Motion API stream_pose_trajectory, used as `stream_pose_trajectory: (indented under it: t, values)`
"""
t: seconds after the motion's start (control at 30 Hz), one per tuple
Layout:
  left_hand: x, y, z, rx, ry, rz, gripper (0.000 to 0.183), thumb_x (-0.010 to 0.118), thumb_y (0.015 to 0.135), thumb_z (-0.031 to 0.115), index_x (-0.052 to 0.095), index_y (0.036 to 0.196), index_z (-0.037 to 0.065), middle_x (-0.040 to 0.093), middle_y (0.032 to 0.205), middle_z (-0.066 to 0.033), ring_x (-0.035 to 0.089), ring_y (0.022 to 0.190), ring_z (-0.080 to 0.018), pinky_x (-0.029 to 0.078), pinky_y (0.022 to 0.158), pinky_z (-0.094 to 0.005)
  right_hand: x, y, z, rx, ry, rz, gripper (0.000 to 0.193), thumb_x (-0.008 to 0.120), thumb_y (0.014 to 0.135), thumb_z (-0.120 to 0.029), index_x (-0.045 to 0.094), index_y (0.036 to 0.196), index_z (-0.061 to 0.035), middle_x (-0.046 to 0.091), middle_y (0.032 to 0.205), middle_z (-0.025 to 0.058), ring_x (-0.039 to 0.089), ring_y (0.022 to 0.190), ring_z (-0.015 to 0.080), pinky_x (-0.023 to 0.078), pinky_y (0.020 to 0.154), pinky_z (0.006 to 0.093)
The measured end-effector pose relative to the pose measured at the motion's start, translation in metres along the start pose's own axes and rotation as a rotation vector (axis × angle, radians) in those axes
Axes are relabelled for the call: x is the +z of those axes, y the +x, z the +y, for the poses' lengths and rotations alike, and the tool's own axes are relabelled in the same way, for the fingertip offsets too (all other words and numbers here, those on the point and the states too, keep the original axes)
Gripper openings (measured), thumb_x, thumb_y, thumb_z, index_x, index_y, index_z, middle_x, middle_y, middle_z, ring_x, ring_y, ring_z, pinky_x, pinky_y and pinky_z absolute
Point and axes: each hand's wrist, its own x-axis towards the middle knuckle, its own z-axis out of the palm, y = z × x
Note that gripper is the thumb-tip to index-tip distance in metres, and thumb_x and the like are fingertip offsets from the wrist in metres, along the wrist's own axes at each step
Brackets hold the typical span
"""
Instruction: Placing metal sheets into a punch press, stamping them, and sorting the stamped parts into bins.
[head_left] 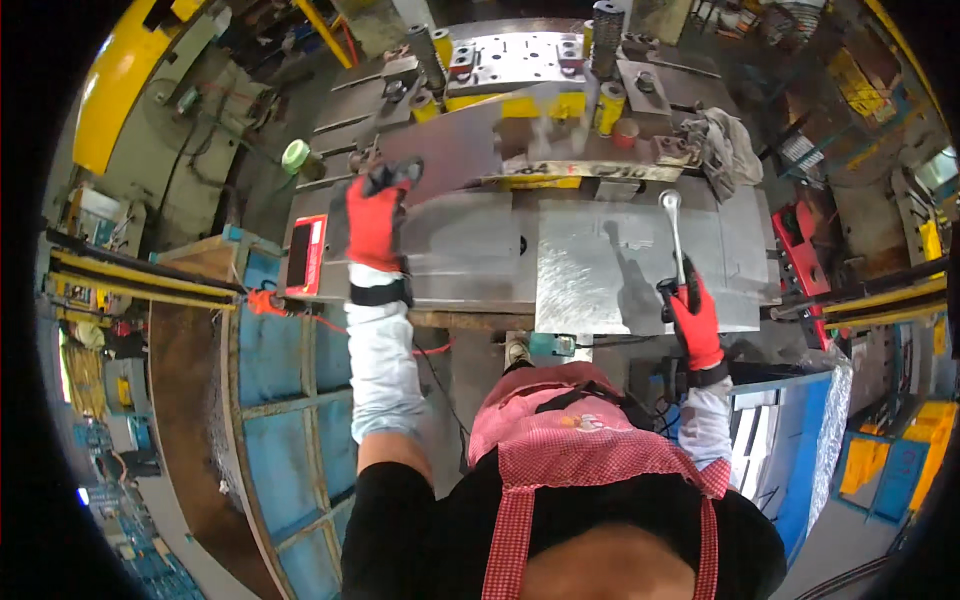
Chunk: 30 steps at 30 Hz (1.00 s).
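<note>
My left hand [377, 215], in a red and black glove, is closed on the left edge of a thin grey metal sheet [455, 158]. The sheet is smeared by motion and tilted in front of the die set [515, 58]. My right hand [692, 318], gloved alike, grips the handle of a ring-headed wrench [675, 225], its head pointing away from me. Beneath the wrench a shiny flat metal plate [580, 275] lies on the press bed [455, 260]. The exact finger grip on the sheet is blurred.
Guide posts [605, 40] and yellow cylinders [609, 108] rise from the die set. A grey rag [725, 150] lies at its right. A red-framed device [307, 255] and a green-lidded jar [297, 157] are at left. A blue-panelled cart [275, 360] stands near left.
</note>
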Motion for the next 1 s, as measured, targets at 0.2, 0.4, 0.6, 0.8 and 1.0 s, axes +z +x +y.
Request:
stream_pose_trajectory:
  t: [0.2,0.4,0.6,0.8,1.0]
  values:
    - [-0.007,0.016,0.031,0.132,0.619,-0.815,0.024,0.058,0.073,0.011,0.064,0.093,-0.001,0.064,0.078,-0.0048,0.055,0.068,-0.0096,0.044,0.066,-0.0236,0.042,-0.013,-0.086,-0.379,-0.469,-0.281,0.064,0.062,0.075,-0.004,0.037,0.134,-0.0057,0.057,0.097,0.0117,0.055,0.078,0.0171,0.045,0.074,0.0293]
    - [0.024,0.050,-0.012,0.484,0.504,-1.136,0.024,0.059,0.078,0.014,0.064,0.097,0.000,0.060,0.107,-0.0120,0.057,0.093,-0.0191,0.044,0.082,-0.0306,0.060,-0.010,-0.061,0.108,-0.042,-0.673,0.074,0.065,0.072,-0.010,0.032,0.138,-0.0062,0.053,0.084,0.0003,0.048,0.075,0.0088,0.042,0.073,0.0248]
    - [0.013,0.050,-0.048,-0.439,-0.669,-0.760,0.046,0.034,0.096,0.038,0.041,0.129,0.007,0.054,0.121,-0.0101,0.059,0.097,-0.0257,0.049,0.082,-0.0357,0.079,0.020,-0.080,0.228,0.246,-0.452,0.056,0.061,0.081,-0.011,0.041,0.133,-0.0058,0.049,0.082,-0.0049,0.043,0.072,0.0040,0.038,0.065,0.0183]
    - [0.029,-0.003,-0.060,-0.528,-0.620,-0.754,0.056,0.039,0.090,0.053,0.045,0.125,0.009,0.061,0.103,-0.0118,0.062,0.088,-0.0252,0.051,0.078,-0.0423,0.128,0.149,-0.120,0.052,0.410,-0.430,0.023,0.060,0.084,-0.013,0.055,0.106,-0.0079,0.047,0.069,-0.0072,0.041,0.055,0.0022,0.033,0.047,0.0193]
    - [0.107,0.013,-0.069,-0.634,-1.042,-0.573,0.055,0.043,0.088,0.052,0.053,0.116,0.006,0.064,0.094,-0.0136,0.064,0.075,-0.0255,0.054,0.067,-0.0377,0.144,0.248,-0.101,-0.355,0.084,-0.652,0.022,0.054,0.089,-0.020,0.060,0.101,-0.0027,0.059,0.086,0.0009,0.055,0.077,0.0073,0.044,0.070,0.0210]
